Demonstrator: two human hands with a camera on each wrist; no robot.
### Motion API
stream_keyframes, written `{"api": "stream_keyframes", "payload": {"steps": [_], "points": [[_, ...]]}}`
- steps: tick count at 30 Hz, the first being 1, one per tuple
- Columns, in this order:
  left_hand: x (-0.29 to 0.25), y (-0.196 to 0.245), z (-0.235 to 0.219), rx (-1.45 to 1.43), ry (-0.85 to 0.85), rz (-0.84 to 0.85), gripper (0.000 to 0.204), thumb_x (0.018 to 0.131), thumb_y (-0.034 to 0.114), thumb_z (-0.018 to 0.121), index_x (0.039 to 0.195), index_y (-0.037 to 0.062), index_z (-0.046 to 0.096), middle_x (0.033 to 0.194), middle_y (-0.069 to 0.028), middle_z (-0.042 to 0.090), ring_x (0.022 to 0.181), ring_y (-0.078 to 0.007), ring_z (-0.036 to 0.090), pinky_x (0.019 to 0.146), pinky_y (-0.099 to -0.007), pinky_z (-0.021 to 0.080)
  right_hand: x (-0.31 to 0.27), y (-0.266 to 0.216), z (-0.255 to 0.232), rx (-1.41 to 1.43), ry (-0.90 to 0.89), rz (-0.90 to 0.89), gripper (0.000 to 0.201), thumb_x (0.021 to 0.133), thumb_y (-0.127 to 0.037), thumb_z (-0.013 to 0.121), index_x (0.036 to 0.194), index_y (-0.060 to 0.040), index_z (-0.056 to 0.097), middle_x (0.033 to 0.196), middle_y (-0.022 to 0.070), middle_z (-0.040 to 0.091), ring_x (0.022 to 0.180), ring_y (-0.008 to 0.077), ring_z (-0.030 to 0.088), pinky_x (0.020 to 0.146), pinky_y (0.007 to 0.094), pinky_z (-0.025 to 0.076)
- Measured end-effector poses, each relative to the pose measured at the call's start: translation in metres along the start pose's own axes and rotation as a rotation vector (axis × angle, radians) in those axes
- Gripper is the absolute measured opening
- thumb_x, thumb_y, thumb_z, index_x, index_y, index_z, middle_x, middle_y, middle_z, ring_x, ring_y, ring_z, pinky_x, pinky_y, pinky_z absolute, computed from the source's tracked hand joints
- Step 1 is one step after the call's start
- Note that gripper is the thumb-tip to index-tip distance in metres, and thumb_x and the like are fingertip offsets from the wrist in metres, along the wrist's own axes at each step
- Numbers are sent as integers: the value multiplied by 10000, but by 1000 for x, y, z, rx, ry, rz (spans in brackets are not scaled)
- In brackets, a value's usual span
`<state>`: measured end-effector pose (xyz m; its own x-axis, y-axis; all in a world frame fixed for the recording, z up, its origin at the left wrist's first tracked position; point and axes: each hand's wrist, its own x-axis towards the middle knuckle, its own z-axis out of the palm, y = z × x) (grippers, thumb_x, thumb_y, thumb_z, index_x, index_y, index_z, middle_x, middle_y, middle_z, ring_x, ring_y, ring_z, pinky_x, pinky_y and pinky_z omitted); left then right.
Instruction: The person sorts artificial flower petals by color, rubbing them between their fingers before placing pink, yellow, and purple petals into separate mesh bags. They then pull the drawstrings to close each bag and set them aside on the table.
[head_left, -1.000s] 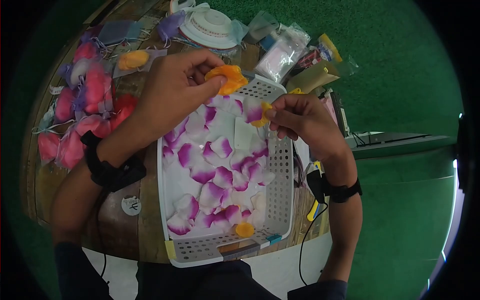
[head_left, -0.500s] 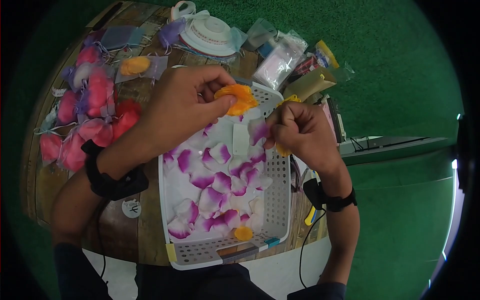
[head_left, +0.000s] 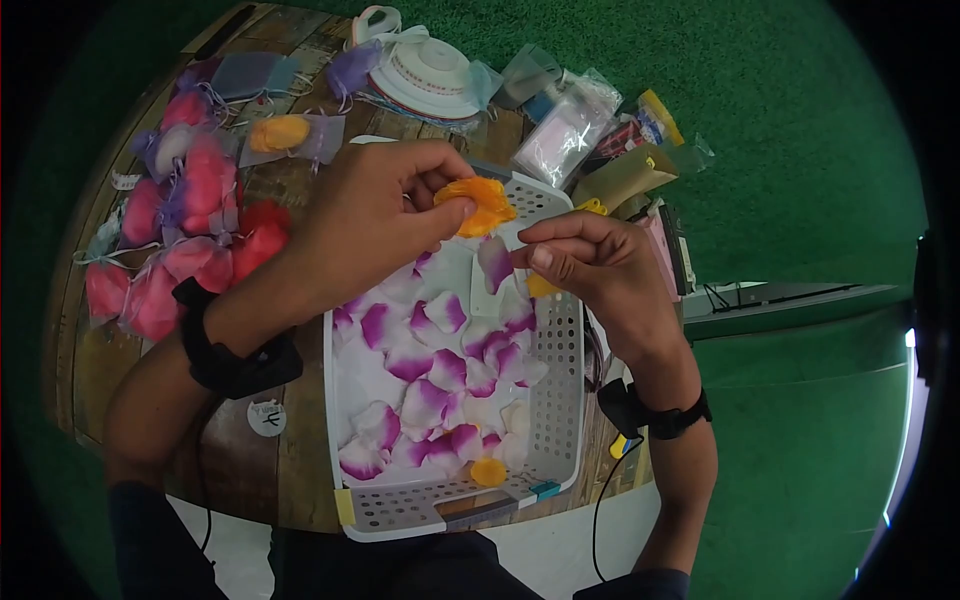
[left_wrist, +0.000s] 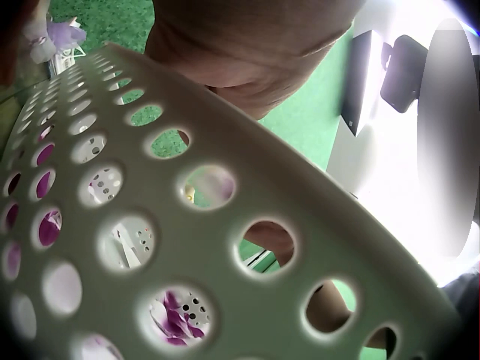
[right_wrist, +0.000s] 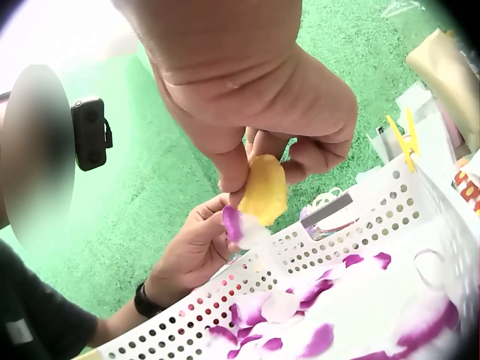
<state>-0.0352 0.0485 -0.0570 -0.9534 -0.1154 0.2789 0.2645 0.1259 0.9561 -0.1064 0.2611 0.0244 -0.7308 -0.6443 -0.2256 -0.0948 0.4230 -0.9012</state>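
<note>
Although perforated, white basket with purple-edged petals inside.

Basket: moulded plastic, smooth, low sheen. Orange petals and purple-white petals: thin, cloth-like, matt. Table: wood planks, grain visible, worn finish. Small bags: sheer mesh fabric. Packet: clear film, glossy, crinkled. Floor: rough, short-pile. Sleeve: cloth, matt.

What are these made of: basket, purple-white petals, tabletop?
Basket: probably moulded plastic, smooth, low sheen; regular round holes with rounded edges.
Purple-white petals: likely thin fabric, matte, softly curled; real petals possible.
Tabletop: seemingly wood, worn finish; plank seams show.
</note>
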Motion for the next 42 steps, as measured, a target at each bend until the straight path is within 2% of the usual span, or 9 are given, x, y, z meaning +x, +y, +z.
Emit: {"api": "stream_keyframes", "payload": {"steps": [4,6,9,17,21,23,26,28,42], "points": [[1,-7,5,-18,34,15,150,893,70,663,1016,-15,660,749,-22,653,608,-41,588,550,-201,458,1,-1,0,175,83,-62,233,916,-108,691,1093,42,665,950,92,739,860,88,682,719,209,537],[1,-7,5,-47,76,54,137,865,78,674,975,-3,689,655,-18,637,562,-46,576,525,-222,447,1,-1,-2,-1,74,-72,228,921,-106,684,1092,42,666,958,95,738,867,89,682,722,209,538],[0,0,2,28,-18,-25,166,922,62,651,1057,-31,630,849,-30,672,663,-39,606,569,-183,472,-1,-6,0,-154,48,-45,220,931,-97,667,1101,42,659,971,100,736,872,89,680,719,209,538],[3,9,0,-712,-122,-53,244,896,187,708,1068,18,669,997,-52,695,870,-105,665,788,-229,508,2,-2,5,161,-38,-96,269,948,-28,617,1210,27,588,1032,100,724,916,78,658,760,197,523],[3,6,-5,-716,-258,-95,210,907,98,658,1095,7,640,1078,-80,674,982,-143,654,912,-286,510,2,-7,6,270,-81,-57,281,947,-21,614,1224,19,583,1054,77,711,914,71,647,765,195,514],[1,7,-5,-667,-369,-246,208,909,104,659,1087,0,635,1072,-83,673,987,-145,658,922,-289,512,1,-11,5,284,-85,-53,286,947,-22,615,1228,19,581,1055,67,708,906,70,645,757,195,514],[0,8,3,-759,-292,-305,222,896,178,704,1055,27,669,1005,-54,689,881,-110,655,803,-234,502,0,-12,3,215,-49,-14,324,954,-37,595,1267,28,541,1147,107,677,917,104,642,820,225,532],[0,4,3,-715,-242,-300,218,899,171,696,1058,24,668,996,-48,688,867,-101,649,786,-229,498,3,-6,5,245,18,-114,304,936,-34,633,1232,14,584,987,43,691,905,81,639,727,221,518],[-3,6,11,-512,-10,-116,236,919,118,650,1098,-36,664,954,-44,685,800,-44,618,677,-171,479,-19,-12,28,353,110,-24,148,924,-106,672,1053,-37,693,895,-9,676,723,16,545,613,165,395]]}}
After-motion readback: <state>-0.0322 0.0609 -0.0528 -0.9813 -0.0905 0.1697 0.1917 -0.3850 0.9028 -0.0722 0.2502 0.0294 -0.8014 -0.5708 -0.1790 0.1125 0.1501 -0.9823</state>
